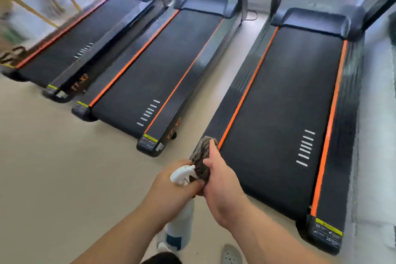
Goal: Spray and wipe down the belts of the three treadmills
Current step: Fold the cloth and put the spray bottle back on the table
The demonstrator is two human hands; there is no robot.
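Two hands are meeting low in the middle of the view, reaching forward from the bottom edge. The left hand point(171, 191) is curling its fingers round the neck of a white spray bottle point(181, 227), just under the trigger head, with the bottle's body hanging below the fist. The right hand point(222, 188) is gripping a dark mottled cloth point(202, 161), thumb lying along it, and is touching the left hand. Both are hovering over the pale floor point(64, 167), just beside the near left corner of the right treadmill point(278, 113). The middle treadmill point(154, 66) and left treadmill point(70, 40) are lying side by side further left, their black belts edged in orange. Orange lettering point(173, 128) on the middle treadmill's side rail is reading "TT-X", a last character being blurred; a yellow-green label point(329, 229) on the right treadmill's near corner is carrying print too small to read. White stripes point(305, 148) are marking each belt
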